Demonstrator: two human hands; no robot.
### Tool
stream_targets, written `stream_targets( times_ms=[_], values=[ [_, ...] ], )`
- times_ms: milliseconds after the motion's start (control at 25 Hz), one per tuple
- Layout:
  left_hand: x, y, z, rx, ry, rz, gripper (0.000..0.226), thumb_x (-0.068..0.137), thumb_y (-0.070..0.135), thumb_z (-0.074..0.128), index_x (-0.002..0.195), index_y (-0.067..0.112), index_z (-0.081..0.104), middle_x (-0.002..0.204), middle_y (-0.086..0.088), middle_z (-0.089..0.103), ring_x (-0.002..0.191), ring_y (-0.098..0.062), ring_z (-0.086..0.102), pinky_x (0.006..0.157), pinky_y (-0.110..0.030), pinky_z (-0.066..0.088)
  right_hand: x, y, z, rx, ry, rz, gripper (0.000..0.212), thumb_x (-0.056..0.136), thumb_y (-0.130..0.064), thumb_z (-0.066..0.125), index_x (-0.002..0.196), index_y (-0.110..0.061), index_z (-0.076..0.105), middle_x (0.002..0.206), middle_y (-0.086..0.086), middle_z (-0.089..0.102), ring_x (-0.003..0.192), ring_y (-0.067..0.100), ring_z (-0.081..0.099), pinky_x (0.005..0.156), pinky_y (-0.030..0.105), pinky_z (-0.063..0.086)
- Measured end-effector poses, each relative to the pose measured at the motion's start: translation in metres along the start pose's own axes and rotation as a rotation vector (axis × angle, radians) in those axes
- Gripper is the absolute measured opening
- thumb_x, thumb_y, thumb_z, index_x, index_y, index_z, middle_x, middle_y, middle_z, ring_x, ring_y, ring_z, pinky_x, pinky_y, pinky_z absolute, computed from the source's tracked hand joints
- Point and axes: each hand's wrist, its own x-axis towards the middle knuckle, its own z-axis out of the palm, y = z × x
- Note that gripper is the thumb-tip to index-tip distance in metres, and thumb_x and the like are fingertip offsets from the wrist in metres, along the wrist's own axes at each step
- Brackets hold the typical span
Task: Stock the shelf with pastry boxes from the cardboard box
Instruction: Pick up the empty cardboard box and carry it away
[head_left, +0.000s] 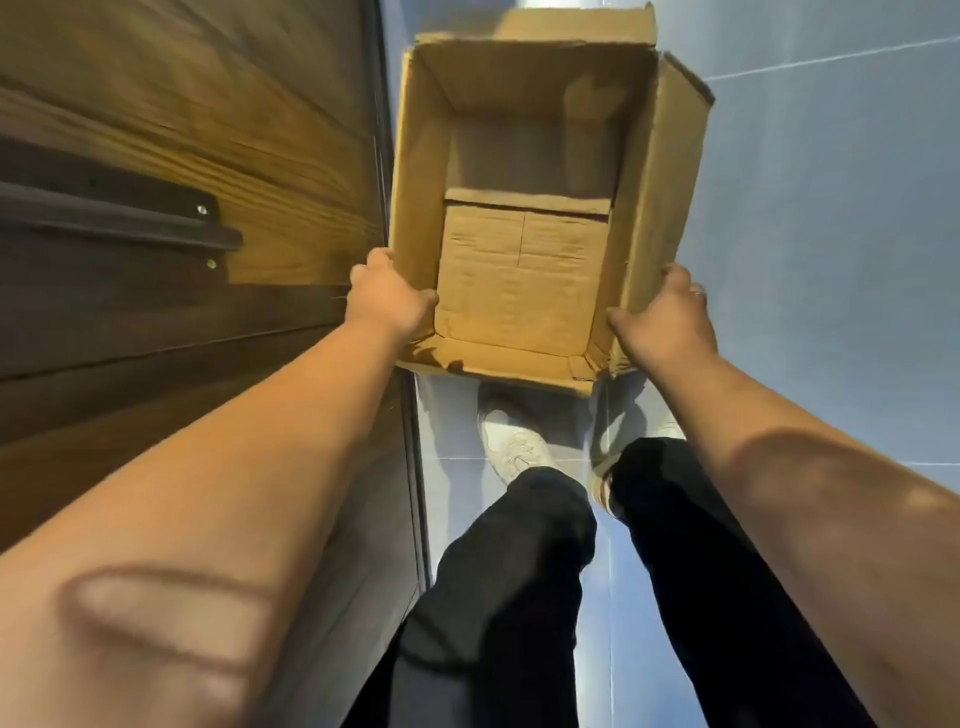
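Note:
An open brown cardboard box (524, 280) is in the upper middle of the head view, above the tiled floor. Its inside shows only bare cardboard; no pastry boxes are visible in it. My left hand (387, 299) grips the box's near left wall, thumb inside the rim. My right hand (665, 317) grips the near right wall, thumb inside and fingers round the outside. Both forearms reach forward from the bottom corners.
A dark wooden shelf unit (182, 171) with a metal bracket (119, 213) runs along the left, close to the box's left side. Grey tiled floor (831, 234) spreads to the right. My legs in black trousers and a white shoe (514, 447) are below the box.

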Motion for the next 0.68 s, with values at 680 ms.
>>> stream_targets(
  times_ms=[680],
  values=[
    [0.028, -0.025, 0.052, -0.455, -0.102, -0.26, 0.025, 0.101, 0.034, 0.043, 0.124, 0.025, 0.051, 0.111, -0.002, 0.053, 0.101, -0.024, 0.05, 0.094, -0.047, 0.048, 0.058, 0.05, 0.004, 0.37, 0.037, 0.125, 0.032, 0.091, -0.007, 0.05, 0.102, -0.036, 0.059, 0.105, -0.002, 0.065, 0.093, 0.034, 0.063, 0.072, 0.053, 0.06]
  ],
)
